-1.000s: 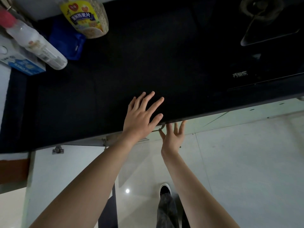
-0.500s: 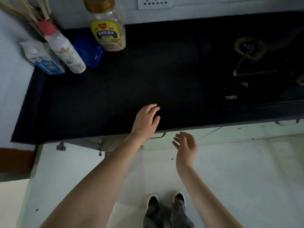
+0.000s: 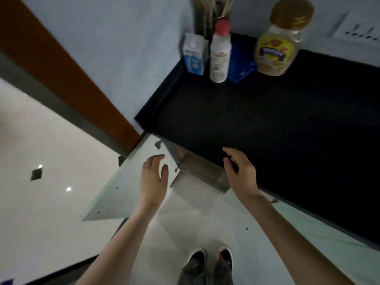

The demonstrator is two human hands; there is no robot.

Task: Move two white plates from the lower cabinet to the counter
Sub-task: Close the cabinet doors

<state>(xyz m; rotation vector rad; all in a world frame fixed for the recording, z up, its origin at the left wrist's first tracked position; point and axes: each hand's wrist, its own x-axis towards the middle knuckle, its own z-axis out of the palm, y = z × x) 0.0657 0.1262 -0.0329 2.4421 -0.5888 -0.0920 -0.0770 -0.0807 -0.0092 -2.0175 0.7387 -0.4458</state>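
No white plate shows in the head view. The black counter (image 3: pixel 267 130) fills the right half. Below its front edge the lower cabinet's pale door (image 3: pixel 127 192) stands swung open to the left, exposing a dim opening (image 3: pixel 201 171) whose inside I cannot make out. My left hand (image 3: pixel 153 177) hovers over the open door, fingers apart and empty. My right hand (image 3: pixel 240 171) is at the counter's front edge above the opening, fingers loosely curled, holding nothing.
At the counter's back left stand a blue-and-white carton (image 3: pixel 193 56), a white bottle with a red cap (image 3: pixel 220 54), a blue cloth (image 3: pixel 240 64) and a gold-lidded jar (image 3: pixel 277 44). A brown door frame (image 3: pixel 61 64) runs on the left. My shoes (image 3: pixel 211 262) stand on pale floor tiles.
The view has swung left and back from the counter. My left hand has come off the counter top to over the open door; my right hand has risen to the counter edge.
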